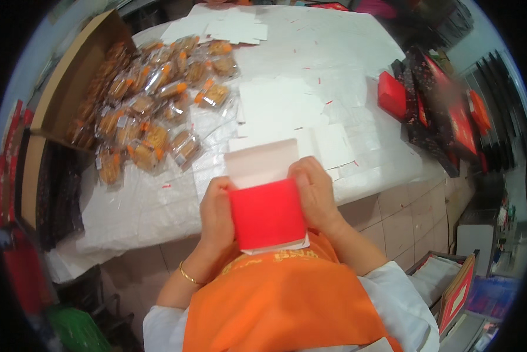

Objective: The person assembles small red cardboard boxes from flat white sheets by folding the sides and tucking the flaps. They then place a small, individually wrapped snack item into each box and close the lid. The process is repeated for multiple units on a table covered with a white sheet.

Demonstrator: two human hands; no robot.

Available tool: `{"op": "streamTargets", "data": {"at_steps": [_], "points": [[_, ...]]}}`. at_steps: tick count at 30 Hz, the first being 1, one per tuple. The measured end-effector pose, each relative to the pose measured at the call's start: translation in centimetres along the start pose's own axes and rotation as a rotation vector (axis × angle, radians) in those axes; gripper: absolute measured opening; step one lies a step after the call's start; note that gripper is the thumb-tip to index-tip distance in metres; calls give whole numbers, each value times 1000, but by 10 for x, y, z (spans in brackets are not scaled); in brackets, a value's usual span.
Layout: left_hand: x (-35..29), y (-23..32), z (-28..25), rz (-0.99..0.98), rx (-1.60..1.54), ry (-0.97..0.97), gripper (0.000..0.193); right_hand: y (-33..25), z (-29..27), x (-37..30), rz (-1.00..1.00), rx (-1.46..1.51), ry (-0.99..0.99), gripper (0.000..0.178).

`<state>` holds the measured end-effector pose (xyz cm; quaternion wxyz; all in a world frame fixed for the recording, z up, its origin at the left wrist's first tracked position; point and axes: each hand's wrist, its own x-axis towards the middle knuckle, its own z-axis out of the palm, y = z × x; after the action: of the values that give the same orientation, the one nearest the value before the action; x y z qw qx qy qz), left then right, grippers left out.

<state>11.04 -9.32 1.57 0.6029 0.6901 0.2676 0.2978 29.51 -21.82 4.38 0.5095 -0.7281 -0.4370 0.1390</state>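
Observation:
Between my two hands, close to my orange apron, is a small red cardboard box (268, 216) with its white inner flap standing up at the far side. My left hand (217, 212) is closed on the box's left side. My right hand (314, 190) grips the right side near the far corner, fingers curled round the edge. White card shows along the box's near edge too. Just beyond the box, flat white cardboard blanks (278, 105) lie on the plastic-covered table (357, 76).
Many clear-wrapped pastries (155, 138) spill from a tipped brown carton (78, 70) at the left of the table. More white card pieces (234, 26) lie at the far side. Red boxes (391, 95) and dark patterned boxes (419, 105) stand at the right edge.

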Motion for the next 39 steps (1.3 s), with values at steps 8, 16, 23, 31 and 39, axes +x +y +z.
{"op": "streamTargets", "data": {"at_steps": [8, 16, 23, 31, 39], "points": [[22, 9, 8, 0, -43, 111, 36, 3, -1, 8, 13, 47, 32, 21], [53, 14, 15, -245, -416, 221, 18, 10, 4, 42, 146, 240, 82, 19], [37, 17, 18, -285, -494, 125, 25, 16, -4, 22, 287, 295, -105, 27], [26, 32, 7, -147, -313, -83, 29, -18, -10, 12, 151, 380, -161, 39], [11, 34, 5, -23, -128, -25, 39, -29, -22, 7, 189, 333, -182, 39]]}}
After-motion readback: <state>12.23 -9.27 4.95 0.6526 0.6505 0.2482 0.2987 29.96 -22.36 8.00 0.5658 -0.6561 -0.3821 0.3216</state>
